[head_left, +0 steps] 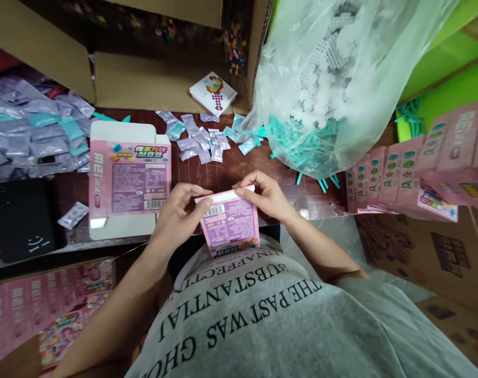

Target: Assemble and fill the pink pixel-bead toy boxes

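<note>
A pink and purple printed box [231, 223] is held upside down in front of my shirt, its barcode near the top. My left hand [182, 212] grips its upper left corner, thumb on the printed face. At the upper right corner, my right hand [265, 195] pinches the edge between thumb and fingers. A white strip runs along the box's top edge between the two thumbs. To the left of my left hand lies a flattened pink carton [138, 181] with white flaps. Small lilac and teal sachets [199, 140] are scattered beyond my hands.
A black phone-like slab [22, 220] and a heap of sachets [30, 126] lie left. An open cardboard box [144, 81] stands behind, a stack of printed cards [213, 93] in front. A clear bag [313, 100] holds white pieces and teal sticks. Pink boxes [396, 170] line the right.
</note>
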`<state>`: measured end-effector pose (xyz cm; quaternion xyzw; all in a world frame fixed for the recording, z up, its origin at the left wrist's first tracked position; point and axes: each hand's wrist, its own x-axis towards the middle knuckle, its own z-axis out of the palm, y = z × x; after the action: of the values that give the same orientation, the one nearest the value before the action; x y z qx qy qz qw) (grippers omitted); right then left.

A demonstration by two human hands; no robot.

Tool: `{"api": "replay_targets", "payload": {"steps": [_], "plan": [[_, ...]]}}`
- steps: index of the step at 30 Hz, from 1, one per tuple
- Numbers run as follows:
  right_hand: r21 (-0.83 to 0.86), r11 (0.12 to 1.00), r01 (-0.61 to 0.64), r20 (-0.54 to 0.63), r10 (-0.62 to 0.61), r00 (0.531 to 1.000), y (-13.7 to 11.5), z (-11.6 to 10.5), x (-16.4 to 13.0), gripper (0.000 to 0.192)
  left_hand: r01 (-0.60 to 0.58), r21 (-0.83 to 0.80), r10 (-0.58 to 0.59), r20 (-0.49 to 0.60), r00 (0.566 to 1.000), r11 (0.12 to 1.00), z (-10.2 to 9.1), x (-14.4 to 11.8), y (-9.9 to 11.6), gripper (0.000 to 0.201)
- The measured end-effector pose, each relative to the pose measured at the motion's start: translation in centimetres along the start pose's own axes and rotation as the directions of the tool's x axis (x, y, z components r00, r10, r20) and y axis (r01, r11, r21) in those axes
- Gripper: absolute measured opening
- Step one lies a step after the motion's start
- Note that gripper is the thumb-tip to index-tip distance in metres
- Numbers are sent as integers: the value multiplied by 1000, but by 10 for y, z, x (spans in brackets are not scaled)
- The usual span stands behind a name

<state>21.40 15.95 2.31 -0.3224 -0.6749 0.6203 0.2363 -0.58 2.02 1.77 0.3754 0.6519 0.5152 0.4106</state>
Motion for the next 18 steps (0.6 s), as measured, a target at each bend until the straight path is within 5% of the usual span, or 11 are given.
{"api": "replay_targets", "payload": {"steps": [6,10,16,18], "plan": [[25,1000,-18,131,14,991,1,-23,-2,38,-44,41,38,144,989,998,-10,4,-5,35],[-14,999,49,121,-47,992,14,-32,-21,43,-128,22,126,67,990,992,-8,3,-20,66],[-198,969,147,38,-143,989,21,-30,-42,14,-29,152,27,19,999,988,19,9,1,24],[-301,937,176,-22,-191,981,-8,-52,-51,10,-168,221,138,148,979,961,22,27,10,35]]}}
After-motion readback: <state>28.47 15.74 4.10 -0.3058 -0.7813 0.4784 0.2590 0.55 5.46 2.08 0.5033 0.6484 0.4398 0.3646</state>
